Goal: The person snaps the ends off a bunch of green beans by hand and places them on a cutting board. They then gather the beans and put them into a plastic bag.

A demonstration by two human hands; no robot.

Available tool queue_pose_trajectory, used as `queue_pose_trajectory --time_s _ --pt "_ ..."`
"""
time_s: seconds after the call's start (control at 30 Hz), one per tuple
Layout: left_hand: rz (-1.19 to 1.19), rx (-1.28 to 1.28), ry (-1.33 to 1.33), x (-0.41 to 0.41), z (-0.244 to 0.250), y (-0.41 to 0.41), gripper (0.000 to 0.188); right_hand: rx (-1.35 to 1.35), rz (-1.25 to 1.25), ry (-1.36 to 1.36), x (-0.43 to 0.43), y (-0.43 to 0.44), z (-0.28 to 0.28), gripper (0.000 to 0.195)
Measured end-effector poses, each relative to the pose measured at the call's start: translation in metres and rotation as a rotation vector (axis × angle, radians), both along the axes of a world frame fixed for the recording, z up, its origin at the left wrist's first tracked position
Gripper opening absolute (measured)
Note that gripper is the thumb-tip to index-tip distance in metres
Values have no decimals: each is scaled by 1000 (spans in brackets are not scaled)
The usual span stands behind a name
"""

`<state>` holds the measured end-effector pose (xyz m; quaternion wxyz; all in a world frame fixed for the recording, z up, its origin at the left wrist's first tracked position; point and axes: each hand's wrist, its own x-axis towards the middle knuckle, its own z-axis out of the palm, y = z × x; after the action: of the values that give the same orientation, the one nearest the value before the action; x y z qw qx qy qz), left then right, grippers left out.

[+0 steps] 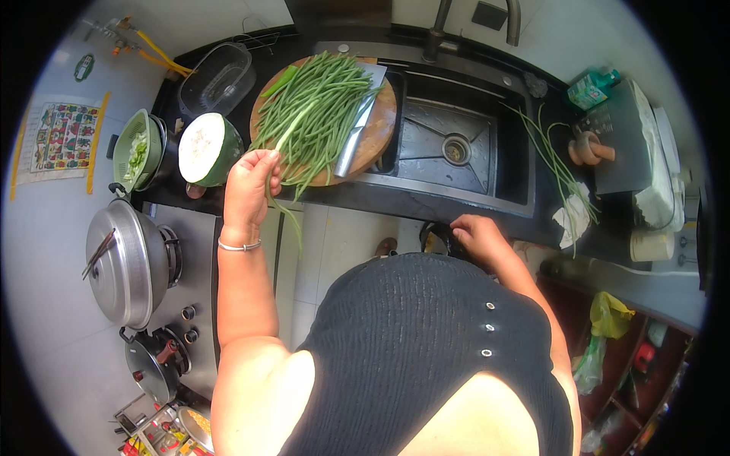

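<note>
A heap of long green beans (319,108) lies on a round wooden cutting board (385,122), with a green pepper (279,81) at its upper left. A cleaver (356,134) rests on the board's right part, its blade partly under the beans. My left hand (254,176), at the board's lower left edge, pinches a long bean (293,122); one pale end lies over the heap and the other hangs below my fingers. My right hand (476,233) is low in front of the counter, beside a dark container or bag (438,238); whether its fingers hold anything is unclear.
A cut winter melon (208,149), a green basket (122,154) and a clear plastic container (214,77) stand left. The sink (447,148) is right of the board. Several loose beans (550,151) lie beyond it. A lidded pot (122,262) sits on the stove (199,251).
</note>
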<state>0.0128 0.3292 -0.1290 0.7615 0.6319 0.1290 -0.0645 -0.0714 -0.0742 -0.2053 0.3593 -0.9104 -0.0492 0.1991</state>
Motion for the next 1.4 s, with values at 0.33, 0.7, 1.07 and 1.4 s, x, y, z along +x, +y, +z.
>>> queue_pose_trajectory --time_s 0.33,0.7,1.07,1.4 --pt "-99 -162 -55 -21 34 -11 14 276 204 -433 63 64 107 14" --pt "-448 -3 -22 -28 37 -77 16 13 470 -943 75 125 121 13" --pt "-592 -844 -180 -22 -13 -95 22 857 201 43 79 103 101 15" --pt "-315 -723 -88 -14 -18 -142 31 676 -29 -11 79 102 95 15"
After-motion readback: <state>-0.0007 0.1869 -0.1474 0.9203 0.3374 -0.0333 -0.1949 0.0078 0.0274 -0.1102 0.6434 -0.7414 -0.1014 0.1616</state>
